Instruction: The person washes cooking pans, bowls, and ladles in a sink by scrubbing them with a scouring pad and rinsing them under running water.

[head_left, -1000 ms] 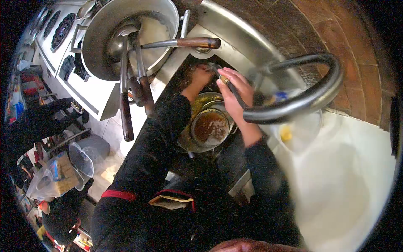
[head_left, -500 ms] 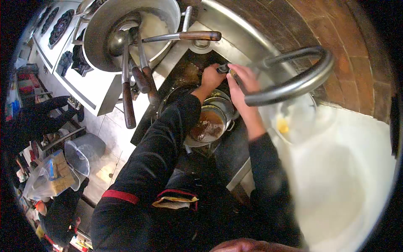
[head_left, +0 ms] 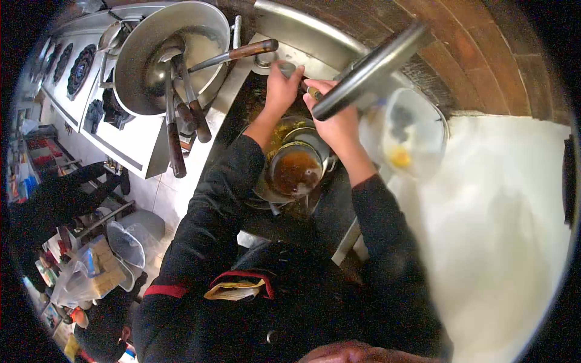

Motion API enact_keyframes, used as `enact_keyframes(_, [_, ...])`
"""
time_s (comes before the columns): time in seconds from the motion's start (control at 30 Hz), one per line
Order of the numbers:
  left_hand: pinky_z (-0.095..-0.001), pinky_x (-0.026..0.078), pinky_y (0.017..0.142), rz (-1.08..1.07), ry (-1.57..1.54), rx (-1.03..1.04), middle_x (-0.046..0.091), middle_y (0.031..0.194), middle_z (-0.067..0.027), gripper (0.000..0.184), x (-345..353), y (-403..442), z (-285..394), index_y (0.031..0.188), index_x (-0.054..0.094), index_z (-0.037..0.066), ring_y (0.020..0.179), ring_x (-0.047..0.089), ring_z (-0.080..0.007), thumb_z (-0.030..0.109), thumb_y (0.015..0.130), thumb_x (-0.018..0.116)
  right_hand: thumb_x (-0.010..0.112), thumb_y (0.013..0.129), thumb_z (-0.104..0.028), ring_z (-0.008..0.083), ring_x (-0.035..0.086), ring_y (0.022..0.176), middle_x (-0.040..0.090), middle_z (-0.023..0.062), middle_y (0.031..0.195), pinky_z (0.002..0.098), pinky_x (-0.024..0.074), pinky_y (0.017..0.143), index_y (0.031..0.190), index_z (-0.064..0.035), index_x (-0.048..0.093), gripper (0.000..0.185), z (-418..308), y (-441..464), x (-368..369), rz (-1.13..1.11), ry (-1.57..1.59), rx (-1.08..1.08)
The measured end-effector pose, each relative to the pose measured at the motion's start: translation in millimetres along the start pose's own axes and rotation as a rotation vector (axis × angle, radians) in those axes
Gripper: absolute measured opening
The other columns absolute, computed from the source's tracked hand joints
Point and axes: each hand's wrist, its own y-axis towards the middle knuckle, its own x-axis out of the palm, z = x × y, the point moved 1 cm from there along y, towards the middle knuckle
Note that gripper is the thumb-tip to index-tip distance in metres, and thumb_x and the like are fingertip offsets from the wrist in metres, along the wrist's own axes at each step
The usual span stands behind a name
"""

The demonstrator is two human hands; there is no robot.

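Note:
My left hand (head_left: pixel 281 94) is closed around a small piece with a grey rounded end (head_left: pixel 287 69), above the back of the dark sink-like well. Close beside it, my right hand (head_left: pixel 338 124) grips a slim dark piece with a yellowish band (head_left: pixel 314 92); its kind is unclear, and I cannot tell whether the two pieces join. A thick bent metal pipe (head_left: pixel 375 69) passes over my right hand and hides part of it. Below my hands sits a round pan of brown liquid (head_left: pixel 295 172), on other stacked pans with yellow residue (head_left: pixel 281 130).
At the upper left, a big metal pot (head_left: pixel 140 100) on the white stove (head_left: pixel 112 136) holds several wooden-handled ladles. A clear container with something yellow (head_left: pixel 417 124) stands right of my hands. Another person's dark sleeve (head_left: pixel 57 199) shows at the left, near a plastic-lined bin (head_left: pixel 145 224).
Both hands have shifted left and slightly apart, the left now on the grey rounded end. The bent pipe appears at a different angle. The whole view has shifted somewhat.

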Motion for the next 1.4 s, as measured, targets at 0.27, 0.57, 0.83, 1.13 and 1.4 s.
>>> enact_keyframes(0.27, [-0.0302,0.047,0.051,-0.067,0.023,-0.282,0.063,0.070,-0.0114,0.055,-42.6,-5.7,64.8,0.110,0.050,-0.003,0.055,0.059,-0.0169,0.037,0.081,0.076,0.071,0.080,-0.018,0.0263,0.066,0.076,0.065,0.0098,0.095,0.0346,0.0522,0.073,0.096,-0.0090,0.071,0.019,-41.5,-21.8,-36.6,-0.070,0.236,0.362])
enact_keyframes(0.57, [-0.0253,0.041,0.045,-0.452,-0.267,-0.348,0.059,0.072,-0.0044,0.043,-94.7,-83.8,111.7,0.113,0.047,0.002,0.053,0.054,-0.0102,0.018,0.084,0.074,0.063,0.078,-0.033,0.0410,0.061,0.085,0.063,0.0199,0.088,0.0471,0.0485,0.076,0.088,-0.0027,0.065,0.032,-66.8,-36.2,-74.8,-0.116,0.073,0.275])
enact_keyframes(0.83, [-0.0388,0.050,0.087,-1.061,0.177,-0.123,0.069,0.101,-0.0141,0.053,-85.8,-162.1,45.3,0.113,0.058,0.000,0.096,0.065,-0.0272,0.026,0.071,0.078,0.068,0.077,-0.028,0.0333,0.067,0.074,0.068,0.0177,0.077,0.0396,0.0519,0.069,0.094,-0.0042,0.068,0.029,-71.8,-62.1,-57.1,-0.296,0.235,0.482])
enact_keyframes(1.13, [-0.0443,0.049,0.094,-1.160,0.884,0.342,0.062,0.118,-0.0242,0.038,-66.0,-167.0,-69.7,0.112,0.064,0.002,0.110,0.060,-0.0382,0.020,0.078,0.066,0.068,0.086,-0.029,0.0205,0.068,0.087,0.071,0.0133,0.096,0.0331,0.0508,0.080,0.111,-0.0060,0.065,0.034,-66.1,-98.9,-8.8,-0.282,0.488,0.565])
enact_keyframes(1.4, [-0.0362,0.056,0.071,-1.377,0.734,0.311,0.068,0.096,-0.0117,0.017,-93.0,-181.8,-149.0,0.094,0.066,0.002,0.077,0.068,-0.0249,0.014,0.083,0.064,0.064,0.090,-0.013,0.0128,0.064,0.090,0.067,0.0060,0.110,0.0281,0.0522,0.077,0.127,-0.0120,0.060,0.037,-0.3,-70.5,-90.0,-0.372,0.814,0.630])
